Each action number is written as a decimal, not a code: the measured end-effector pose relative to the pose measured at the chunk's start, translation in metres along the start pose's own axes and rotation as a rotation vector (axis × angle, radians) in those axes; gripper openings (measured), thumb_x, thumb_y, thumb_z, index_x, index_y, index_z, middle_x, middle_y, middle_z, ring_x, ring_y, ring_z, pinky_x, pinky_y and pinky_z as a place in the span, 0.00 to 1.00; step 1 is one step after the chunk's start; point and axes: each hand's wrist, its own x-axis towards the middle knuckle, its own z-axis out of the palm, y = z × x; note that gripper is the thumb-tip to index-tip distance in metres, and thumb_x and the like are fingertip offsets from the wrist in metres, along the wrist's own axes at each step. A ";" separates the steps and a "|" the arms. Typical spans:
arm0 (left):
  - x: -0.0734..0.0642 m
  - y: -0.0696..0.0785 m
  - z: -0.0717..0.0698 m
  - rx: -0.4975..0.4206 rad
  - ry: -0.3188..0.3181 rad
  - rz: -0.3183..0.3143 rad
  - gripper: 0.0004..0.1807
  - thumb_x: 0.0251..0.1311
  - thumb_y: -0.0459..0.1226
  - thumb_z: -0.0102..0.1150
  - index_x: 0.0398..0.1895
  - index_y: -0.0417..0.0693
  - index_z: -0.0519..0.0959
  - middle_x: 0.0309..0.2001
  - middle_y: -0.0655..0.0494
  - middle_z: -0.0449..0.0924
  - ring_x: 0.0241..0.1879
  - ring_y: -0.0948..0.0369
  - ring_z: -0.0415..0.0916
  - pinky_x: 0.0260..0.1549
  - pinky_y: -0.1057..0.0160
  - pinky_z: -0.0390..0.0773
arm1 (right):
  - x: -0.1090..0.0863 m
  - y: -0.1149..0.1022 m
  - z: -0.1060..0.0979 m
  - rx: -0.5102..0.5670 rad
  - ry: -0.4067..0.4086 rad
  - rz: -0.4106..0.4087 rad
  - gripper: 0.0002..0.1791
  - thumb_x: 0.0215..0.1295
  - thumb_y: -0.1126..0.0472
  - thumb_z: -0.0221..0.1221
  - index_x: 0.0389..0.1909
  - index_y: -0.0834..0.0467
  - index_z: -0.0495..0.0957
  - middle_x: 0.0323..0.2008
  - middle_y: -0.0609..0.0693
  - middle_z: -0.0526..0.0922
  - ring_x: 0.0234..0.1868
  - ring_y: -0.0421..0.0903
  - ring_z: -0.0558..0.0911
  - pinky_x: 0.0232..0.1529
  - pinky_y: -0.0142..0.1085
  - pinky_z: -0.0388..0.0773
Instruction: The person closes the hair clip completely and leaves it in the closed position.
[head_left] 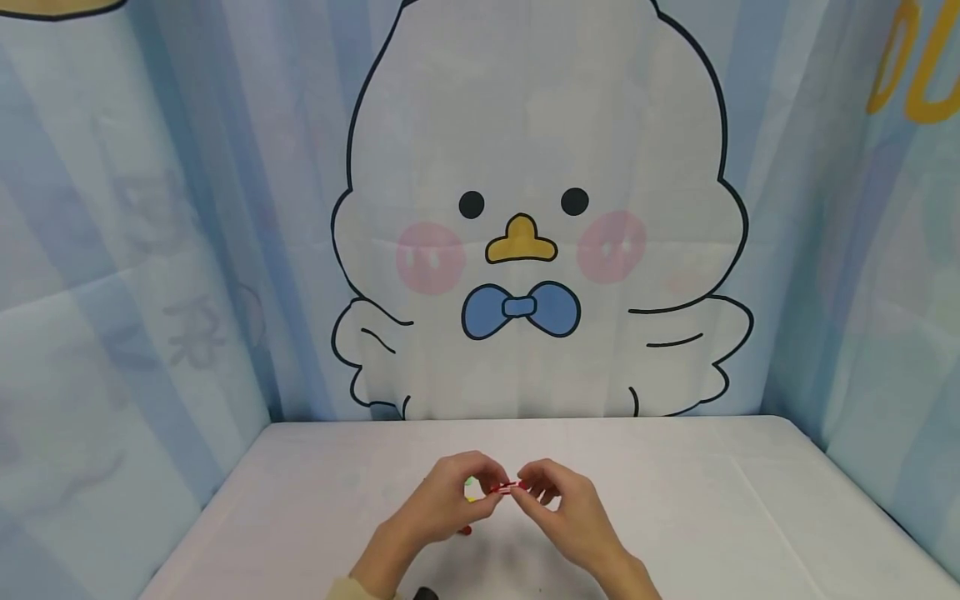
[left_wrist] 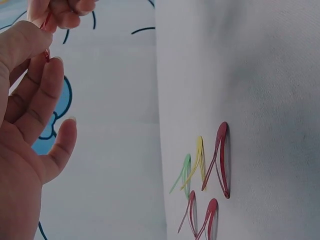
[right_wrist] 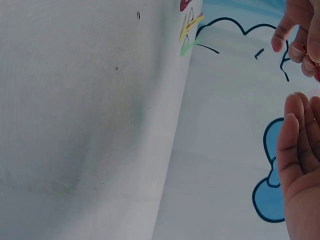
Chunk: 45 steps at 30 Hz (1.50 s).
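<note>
A small red snap hair clip (head_left: 506,487) is held up over the table between both hands. My left hand (head_left: 450,498) pinches one end with thumb and fingertips; my right hand (head_left: 567,510) pinches the other. In the left wrist view part of the clip shows between thumb and fingers, its shape largely covered. On the table, under and beside the left hand, lie a green hair clip (left_wrist: 187,172), a yellow hair clip (left_wrist: 200,152), a large dark red hair clip (left_wrist: 223,165) and two smaller red ones, all with their prongs spread apart.
A white-covered table (head_left: 712,500) spans the work area, with its far edge against a curtain (head_left: 525,125) printed with a cartoon bird. A dark rounded object (head_left: 426,593) shows at the bottom of the head view, beside the left sleeve (head_left: 349,589).
</note>
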 end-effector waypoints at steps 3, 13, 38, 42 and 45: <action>0.000 -0.001 0.001 0.001 0.008 0.020 0.09 0.62 0.30 0.68 0.42 0.51 0.84 0.36 0.68 0.79 0.37 0.69 0.75 0.42 0.66 0.79 | -0.001 -0.001 0.000 0.042 -0.011 0.018 0.06 0.63 0.63 0.69 0.38 0.53 0.81 0.30 0.38 0.82 0.27 0.35 0.79 0.29 0.32 0.79; -0.002 -0.002 0.006 -0.007 0.049 0.055 0.10 0.60 0.28 0.69 0.40 0.52 0.83 0.36 0.69 0.79 0.37 0.69 0.75 0.43 0.63 0.79 | -0.001 -0.007 0.000 0.101 -0.033 0.255 0.05 0.62 0.64 0.70 0.35 0.57 0.82 0.26 0.42 0.82 0.26 0.39 0.80 0.30 0.32 0.78; -0.008 0.001 0.020 -0.423 0.189 -0.161 0.11 0.65 0.35 0.66 0.49 0.42 0.82 0.39 0.54 0.81 0.39 0.58 0.76 0.45 0.64 0.78 | 0.001 -0.008 -0.007 0.312 -0.064 0.317 0.07 0.64 0.67 0.67 0.40 0.63 0.79 0.29 0.52 0.80 0.28 0.44 0.78 0.31 0.32 0.76; -0.009 -0.002 0.021 -0.433 0.183 -0.171 0.11 0.65 0.35 0.66 0.48 0.41 0.82 0.41 0.53 0.82 0.40 0.58 0.76 0.45 0.64 0.78 | 0.001 -0.005 -0.008 0.336 -0.063 0.287 0.07 0.65 0.67 0.66 0.40 0.65 0.78 0.30 0.53 0.81 0.28 0.43 0.78 0.32 0.33 0.77; -0.010 -0.003 0.022 -0.444 0.184 -0.179 0.10 0.66 0.35 0.66 0.47 0.40 0.83 0.41 0.52 0.82 0.41 0.57 0.77 0.44 0.65 0.78 | 0.001 -0.004 -0.009 0.360 -0.064 0.254 0.07 0.66 0.67 0.65 0.41 0.65 0.78 0.31 0.54 0.81 0.29 0.43 0.78 0.32 0.34 0.78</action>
